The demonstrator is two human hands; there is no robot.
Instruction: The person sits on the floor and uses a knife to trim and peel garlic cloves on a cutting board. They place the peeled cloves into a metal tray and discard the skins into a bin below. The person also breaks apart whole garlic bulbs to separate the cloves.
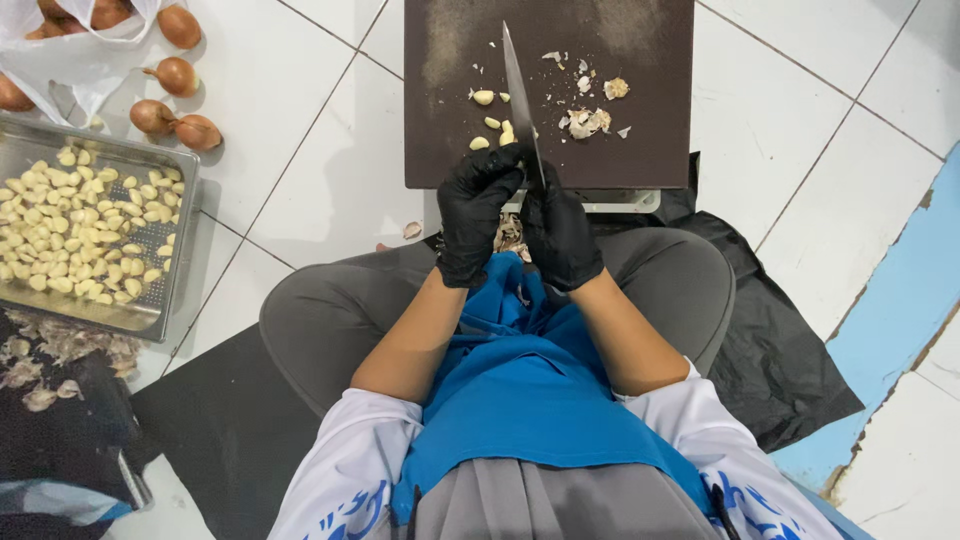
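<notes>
A seated person's black-gloved right hand (560, 235) grips a long steel knife (520, 95), blade over a dark cutting board (640, 40). The gloved left hand (472, 215) pinches something small beside it, steadying it; peeled garlic cloves (490, 120) lie nearby.

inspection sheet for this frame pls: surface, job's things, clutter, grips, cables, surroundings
surface: dark cutting board on white tiled floor
job's things: knife, blade over board; peeled garlic cloves on board
clutter: garlic skins on board
grips: left hand and right hand, black-gloved, together at knife handle
cables: nothing seen
surroundings: metal tray of peeled cloves, onions, black plastic sheet
</notes>
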